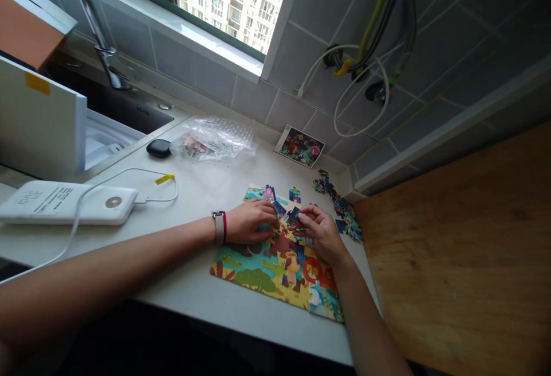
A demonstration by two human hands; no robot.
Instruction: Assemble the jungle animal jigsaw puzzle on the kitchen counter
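A colourful animal jigsaw puzzle (253, 278), partly put together, lies on the white counter, with crocodiles, a lion and a green bush in its picture. My left hand (252, 221) rests over its upper left part, fingers bent and thumb apart, touching the board and holding nothing that I can see. Between the fingertips of my right hand (322, 232) is a dark puzzle piece (294, 215), just above the puzzle's upper middle. A loose purple and teal puzzle piece (295, 194) lies beyond the hands. Both palms hide part of the picture.
Loose puzzle pieces (346, 215) form a pile along the right. A picture card (300, 146) leans at the wall beside a clear plastic bag (219, 140) and a black case (159, 147). Left lie a white power bank (69, 202) with cable and a sink (129, 109).
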